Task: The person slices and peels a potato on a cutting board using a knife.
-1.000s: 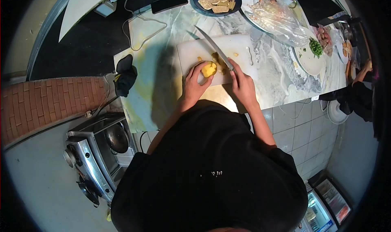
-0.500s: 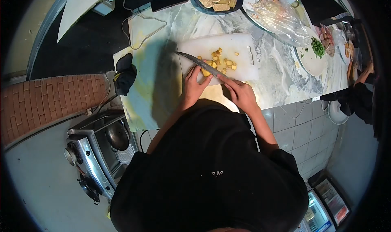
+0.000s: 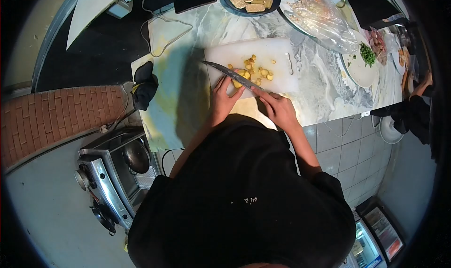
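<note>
My left hand (image 3: 223,98) grips a yellow peeled piece of food (image 3: 238,83) at the near left of the white cutting board (image 3: 272,49). The handle of a long knife (image 3: 225,71) is in my right hand (image 3: 277,108). Its dark blade lies slanted across the yellow piece, with the tip pointing to the far left, past the board's left edge. Several small yellow-brown scraps (image 3: 266,74) lie on the board to the right of the blade. My left fingers partly hide the piece.
Beyond the board stand a dark plate of pale slices (image 3: 251,8) and a plate under clear plastic (image 3: 319,21). A plate with chopped greens (image 3: 359,70) is at the right, a phone (image 3: 195,1) and cable at the far left. Another person's arm (image 3: 423,83) shows at the right edge.
The knife has swung from pointing away over the board to lying leftward across the yellow piece, uncovering the scraps. My left hand has stayed in place; since half a second ago little has moved.
</note>
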The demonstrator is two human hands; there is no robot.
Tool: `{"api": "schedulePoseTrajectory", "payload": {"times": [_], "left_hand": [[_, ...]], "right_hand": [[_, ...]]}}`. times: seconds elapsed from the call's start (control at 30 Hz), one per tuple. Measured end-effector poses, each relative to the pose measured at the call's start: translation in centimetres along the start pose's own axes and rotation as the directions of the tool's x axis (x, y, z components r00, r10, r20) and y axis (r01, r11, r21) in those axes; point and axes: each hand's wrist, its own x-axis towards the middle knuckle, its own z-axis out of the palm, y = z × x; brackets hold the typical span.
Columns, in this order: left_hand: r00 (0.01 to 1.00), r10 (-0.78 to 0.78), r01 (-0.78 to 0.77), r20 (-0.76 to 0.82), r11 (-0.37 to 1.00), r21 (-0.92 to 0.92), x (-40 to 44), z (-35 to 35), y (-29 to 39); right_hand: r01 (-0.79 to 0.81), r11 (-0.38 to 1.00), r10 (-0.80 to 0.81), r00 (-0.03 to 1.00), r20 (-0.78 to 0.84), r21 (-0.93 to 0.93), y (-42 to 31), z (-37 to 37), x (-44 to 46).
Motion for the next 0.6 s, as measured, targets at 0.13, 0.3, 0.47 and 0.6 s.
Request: {"api": "schedulePoseTrajectory", "payload": {"times": [0.13, 0.3, 0.47, 0.6], "left_hand": [[1.0, -0.001, 0.001, -0.005, 1.0, -0.005, -0.02, 0.02, -0.01], [0.999, -0.031, 0.031, 0.006, 0.999, -0.017, -0.12, -0.05, 0.13], [0.999, -0.036, 0.036, -0.003, 0.999, -0.037, -0.09, 0.0, 0.17], [1.0, -0.031, 0.031, -0.005, 0.999, -0.026, -0.12, -0.05, 0.13]], "right_hand": [[0.004, 1.0, -0.003, 1.0, -0.009, 0.011, 0.14, 0.14, -0.11], [0.023, 1.0, -0.022, 0.999, -0.03, 0.018, 0.1, 0.17, -0.2], [0.023, 0.999, -0.022, 0.999, -0.039, 0.024, 0.01, 0.06, -0.33], [0.014, 1.0, -0.013, 0.999, -0.032, 0.018, 0.01, 0.12, -0.3]]}}
